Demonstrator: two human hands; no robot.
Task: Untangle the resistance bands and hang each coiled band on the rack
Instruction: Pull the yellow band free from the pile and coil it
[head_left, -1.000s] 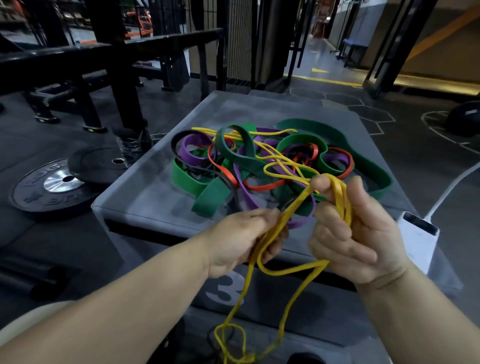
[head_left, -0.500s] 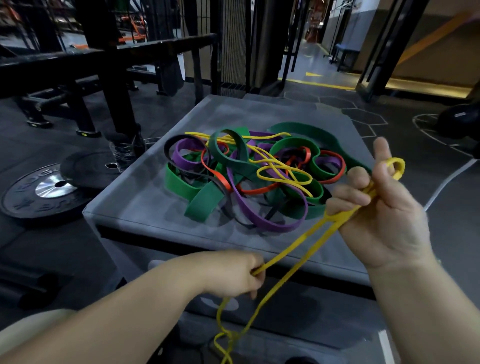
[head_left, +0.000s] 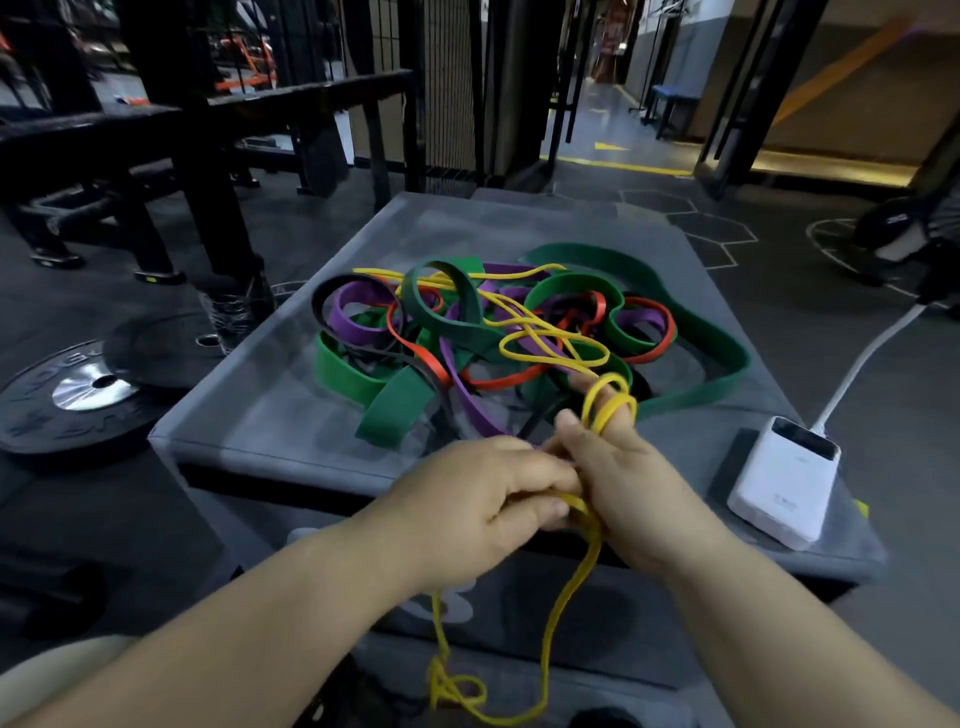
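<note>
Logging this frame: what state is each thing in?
yellow band, partly looped round the right hand's fingers, rest hanging in a tangle
left hand, grips the yellow band
right hand, fingers raised, carrying the loops
pile, tangled, lying on the box
power bank, flat on the box, cable attached
plate, flat on the floor

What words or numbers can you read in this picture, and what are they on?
Nothing reads clearly.
Weight plate: raised letters, too blurred.
Power bank: faint print, too small.
Box front: white mark, mostly hidden behind the arms.
Black gear at far right: white letters, too blurred.
Floor arrow: yellow sign, no words.
</note>
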